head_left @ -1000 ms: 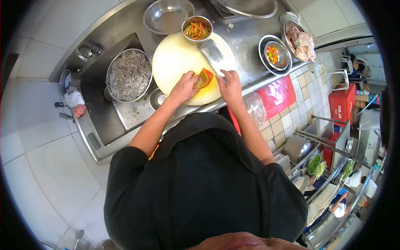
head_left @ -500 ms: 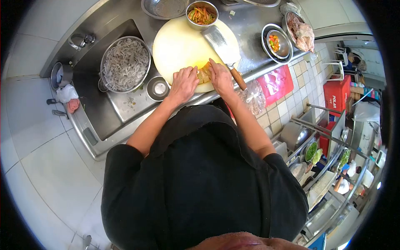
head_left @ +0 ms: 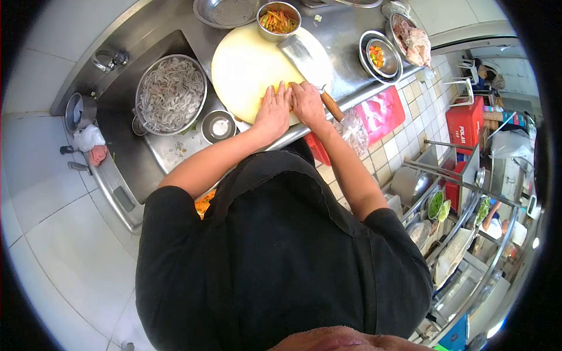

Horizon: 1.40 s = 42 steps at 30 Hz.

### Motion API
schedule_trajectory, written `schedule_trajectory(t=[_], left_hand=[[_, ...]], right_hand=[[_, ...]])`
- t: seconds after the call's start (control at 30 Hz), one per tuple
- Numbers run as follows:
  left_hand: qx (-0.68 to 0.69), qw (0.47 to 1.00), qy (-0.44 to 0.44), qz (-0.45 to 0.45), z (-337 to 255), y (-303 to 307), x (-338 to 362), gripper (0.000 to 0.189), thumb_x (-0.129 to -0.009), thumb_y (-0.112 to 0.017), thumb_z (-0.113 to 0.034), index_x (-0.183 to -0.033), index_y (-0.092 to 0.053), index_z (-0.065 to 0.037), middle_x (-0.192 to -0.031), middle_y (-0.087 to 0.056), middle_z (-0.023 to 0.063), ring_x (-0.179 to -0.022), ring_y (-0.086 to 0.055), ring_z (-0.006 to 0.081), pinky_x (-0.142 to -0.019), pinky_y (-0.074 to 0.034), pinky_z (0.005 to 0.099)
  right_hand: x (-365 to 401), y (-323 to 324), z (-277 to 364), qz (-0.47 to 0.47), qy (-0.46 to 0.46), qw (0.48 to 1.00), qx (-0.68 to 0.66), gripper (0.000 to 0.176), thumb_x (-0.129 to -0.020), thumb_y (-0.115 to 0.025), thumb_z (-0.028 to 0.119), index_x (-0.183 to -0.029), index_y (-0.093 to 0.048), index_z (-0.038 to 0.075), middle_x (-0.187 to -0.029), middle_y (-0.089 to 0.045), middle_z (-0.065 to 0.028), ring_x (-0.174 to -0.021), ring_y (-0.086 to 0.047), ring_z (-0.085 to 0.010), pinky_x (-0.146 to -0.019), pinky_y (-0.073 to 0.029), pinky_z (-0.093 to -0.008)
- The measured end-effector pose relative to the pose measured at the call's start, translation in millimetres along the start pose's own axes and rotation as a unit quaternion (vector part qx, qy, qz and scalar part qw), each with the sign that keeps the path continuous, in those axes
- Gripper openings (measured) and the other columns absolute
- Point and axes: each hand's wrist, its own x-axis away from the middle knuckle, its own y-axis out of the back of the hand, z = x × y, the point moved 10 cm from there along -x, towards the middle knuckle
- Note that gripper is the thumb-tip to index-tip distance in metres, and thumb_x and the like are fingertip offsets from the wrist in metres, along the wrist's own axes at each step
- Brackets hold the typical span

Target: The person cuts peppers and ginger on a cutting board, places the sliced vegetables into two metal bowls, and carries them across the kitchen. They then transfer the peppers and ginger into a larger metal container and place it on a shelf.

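Both hands are side by side at the near edge of a round yellowish cutting board (head_left: 240, 64). My left hand (head_left: 273, 114) lies over a yellow-orange food piece, mostly hidden, its fingers pressed together. Close on its right, my right hand (head_left: 307, 104) has its fingers bent down over the same piece. A broad cleaver (head_left: 297, 55) rests on the board, its wooden handle (head_left: 332, 107) just right of my right hand. At the board's far edge stands a metal bowl of cut orange and green strips (head_left: 278, 22).
A large bowl of greyish strips (head_left: 171, 95) sits in the sink (head_left: 126, 149), beside a small metal bowl (head_left: 219, 127). Nested bowls with diced pieces (head_left: 376, 57) and a bowl of raw meat (head_left: 417, 45) stand right. A pink bag (head_left: 383, 111) lies beyond the counter edge.
My hands have come closer together and now cover most of the yellow-orange piece, which showed between them before. The view has shifted slightly, and orange food shows beside my left arm.
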Motion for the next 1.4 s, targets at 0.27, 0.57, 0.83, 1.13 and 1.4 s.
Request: schedule_trajectory(t=[0.27,0.57,0.83,1.13,1.4], left_hand=[[0.313,0.934,-0.005,-0.171,23.5,10.3,25.8,0.062,-0.092,-0.059,-0.022,-0.144,-0.048,0.01,-0.153,-0.044,0.0272,-0.143,-0.041,0.0395,-0.119,-0.03,0.051],[0.349,0.918,0.019,-0.189,20.8,18.1,6.4,0.026,-0.093,-0.056,-0.016,-0.115,-0.064,-0.003,-0.117,-0.061,0.0116,-0.109,-0.059,0.0283,-0.089,-0.045,0.046],[0.321,0.92,0.037,-0.222,20.8,23.9,14.3,0.033,-0.095,-0.053,-0.016,-0.125,-0.065,-0.009,-0.13,-0.064,0.0043,-0.106,-0.061,0.0217,-0.088,-0.044,0.0415],[0.277,0.952,0.045,-0.123,12.8,24.2,1.9,0.043,-0.091,-0.055,-0.012,-0.134,-0.063,-0.012,-0.132,-0.064,0.0022,-0.108,-0.061,0.0212,-0.086,-0.042,0.0411],[0.259,0.958,0.092,-0.086,8.2,33.6,-6.3,0.039,-0.093,-0.054,-0.012,-0.131,-0.063,-0.013,-0.131,-0.063,0.0013,-0.109,-0.06,0.0201,-0.086,-0.044,0.0403]], right_hand=[[5.2,9.6,8.1,-0.009,-0.011,1.0,0.013,0.029,-0.097,-0.061,0.015,-0.122,-0.069,0.003,-0.097,-0.062,-0.0172,-0.094,-0.059,-0.0363,-0.084,-0.048,-0.0471],[-3.9,-0.8,-3.6,0.071,-0.03,0.996,-0.038,0.032,-0.098,-0.06,0.017,-0.123,-0.069,0.001,-0.1,-0.063,-0.0224,-0.096,-0.061,-0.0401,-0.086,-0.05,-0.0479],[12.8,77.5,-38.3,0.017,-0.085,0.996,0.021,0.034,-0.085,-0.073,0.017,-0.115,-0.07,0.002,-0.103,-0.062,-0.0249,-0.105,-0.059,-0.0474,-0.094,-0.05,-0.0512],[35.7,96.0,-62.7,0.133,-0.264,0.955,0.008,0.048,-0.087,-0.063,0.015,-0.131,-0.052,0.001,-0.109,-0.07,-0.0308,-0.104,-0.068,-0.0467,-0.09,-0.052,-0.0537],[111.6,104.5,-83.5,0.279,-0.34,0.845,-0.304,0.037,-0.101,-0.062,0.021,-0.134,-0.061,0.006,-0.063,-0.05,0.0033,-0.049,-0.047,-0.0075,-0.045,-0.038,-0.0266]])
